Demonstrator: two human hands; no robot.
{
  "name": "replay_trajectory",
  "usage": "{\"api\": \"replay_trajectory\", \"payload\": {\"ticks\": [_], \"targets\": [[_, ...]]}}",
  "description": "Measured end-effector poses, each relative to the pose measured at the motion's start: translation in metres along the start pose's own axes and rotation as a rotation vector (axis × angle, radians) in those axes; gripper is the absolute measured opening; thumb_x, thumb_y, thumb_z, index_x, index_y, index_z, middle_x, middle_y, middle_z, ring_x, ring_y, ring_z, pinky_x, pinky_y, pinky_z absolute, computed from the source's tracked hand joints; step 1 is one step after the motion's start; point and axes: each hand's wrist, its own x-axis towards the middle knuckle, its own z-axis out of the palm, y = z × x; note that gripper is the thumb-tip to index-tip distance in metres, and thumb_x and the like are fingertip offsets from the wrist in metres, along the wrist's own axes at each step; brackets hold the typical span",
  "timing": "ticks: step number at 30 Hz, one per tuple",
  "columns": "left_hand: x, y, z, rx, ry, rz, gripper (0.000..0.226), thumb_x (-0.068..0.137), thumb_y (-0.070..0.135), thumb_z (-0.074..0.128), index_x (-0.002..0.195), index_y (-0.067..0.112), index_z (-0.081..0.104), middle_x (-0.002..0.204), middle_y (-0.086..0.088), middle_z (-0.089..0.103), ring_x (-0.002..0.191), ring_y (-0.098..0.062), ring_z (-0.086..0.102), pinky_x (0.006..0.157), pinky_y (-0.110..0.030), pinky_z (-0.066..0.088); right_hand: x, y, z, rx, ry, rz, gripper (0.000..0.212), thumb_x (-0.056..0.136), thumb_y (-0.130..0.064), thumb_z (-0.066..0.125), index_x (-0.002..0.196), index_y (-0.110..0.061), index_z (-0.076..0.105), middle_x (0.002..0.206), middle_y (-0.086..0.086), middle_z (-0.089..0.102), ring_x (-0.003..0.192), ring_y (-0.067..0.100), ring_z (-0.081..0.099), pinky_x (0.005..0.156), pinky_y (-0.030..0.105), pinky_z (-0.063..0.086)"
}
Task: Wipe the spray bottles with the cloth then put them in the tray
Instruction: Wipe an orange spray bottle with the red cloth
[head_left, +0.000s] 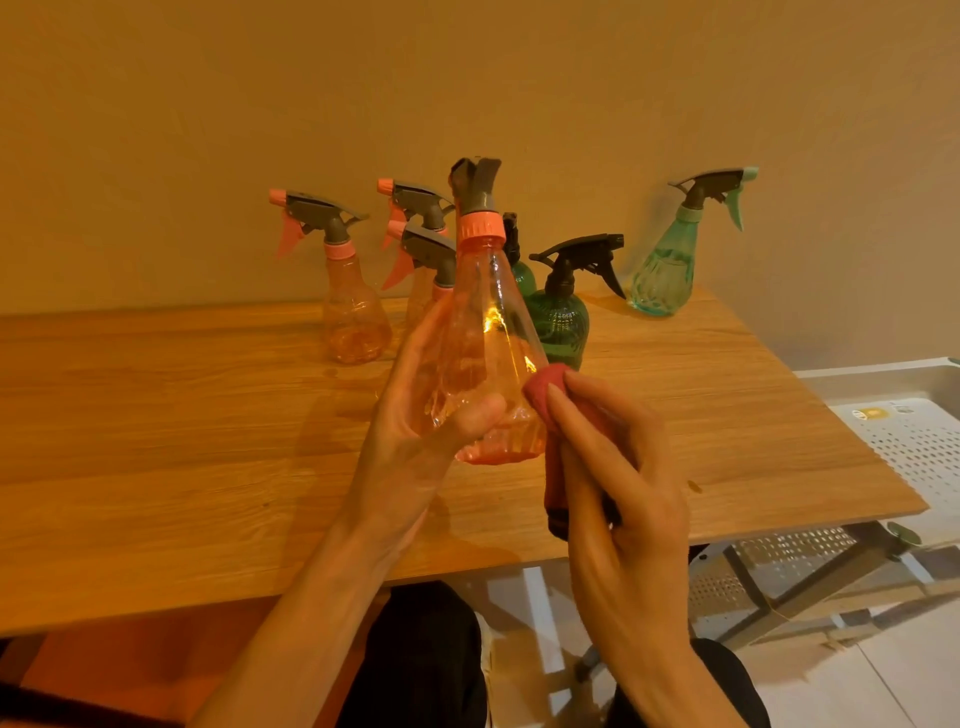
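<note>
I am wiping: my left hand (431, 415) is gripping the orange spray bottle (485, 332) above the surface (156, 415), my right hand (618, 467) pinching the red cloth (545, 384) against its side. Next, I judge, it needs carrying to the white tray (914, 441), right of the surface.

A wooden table (156, 415) stands against a plain wall (467, 78).

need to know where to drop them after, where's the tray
In the head view the white tray sits at the far right, just beyond the table's right edge and lower than the tabletop, to the right of the right hand with the cloth.
</note>
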Motion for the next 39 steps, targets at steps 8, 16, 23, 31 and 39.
{"api": "replay_trajectory", "payload": {"ticks": [8,16,23,31,39], "targets": [[0.0,-0.003,-0.002,-0.024,-0.009,0.006,0.107,0.055,0.062,0.09,0.149,0.048,0.04,0.151,0.003,0.052,0.137,-0.024,0.054,0.104,-0.059,0.05,-0.023,-0.005,0.006,-0.011,0.005,-0.012,0.034,0.107,-0.031,0.042,0.135,-0.019,0.056,0.139,-0.003,0.046,0.135,0.009,0.045,0.108,0.02,0.041],[0.0,-0.004,-0.006,0.08,-0.027,0.085,0.105,0.06,0.064,0.087,0.151,0.046,0.036,0.156,0.005,0.045,0.141,-0.021,0.049,0.106,-0.056,0.049,-0.001,-0.004,-0.003,-0.015,-0.054,-0.014,0.037,0.101,-0.014,0.048,0.136,-0.011,0.06,0.137,0.005,0.053,0.131,0.021,0.052,0.102,0.035,0.049],[-0.004,-0.007,-0.006,0.122,-0.066,0.106,0.099,0.065,0.061,0.084,0.151,0.043,0.038,0.152,0.008,0.05,0.137,-0.016,0.053,0.102,-0.041,0.055,0.026,0.005,0.002,0.016,-0.07,-0.026,0.036,0.101,-0.012,0.051,0.136,-0.012,0.06,0.137,0.008,0.05,0.122,0.021,0.056,0.09,0.039,0.056],[-0.006,-0.005,-0.003,0.147,-0.091,0.136,0.095,0.067,0.048,0.085,0.15,0.039,0.04,0.148,0.013,0.052,0.135,-0.012,0.053,0.098,-0.029,0.055,0.063,0.004,0.001,-0.002,-0.049,-0.078,0.037,0.102,-0.01,0.05,0.138,-0.007,0.058,0.13,0.009,0.051,0.115,0.01,0.056,0.09,0.02,0.051],[-0.005,-0.006,-0.005,0.165,-0.076,0.139,0.087,0.068,0.041,0.078,0.147,0.044,0.041,0.146,0.021,0.052,0.135,-0.008,0.053,0.096,-0.025,0.055,0.02,0.008,-0.007,-0.046,-0.104,-0.042,0.037,0.103,-0.011,0.051,0.139,-0.013,0.058,0.132,0.005,0.051,0.117,0.017,0.058,0.084,0.028,0.056]]}}
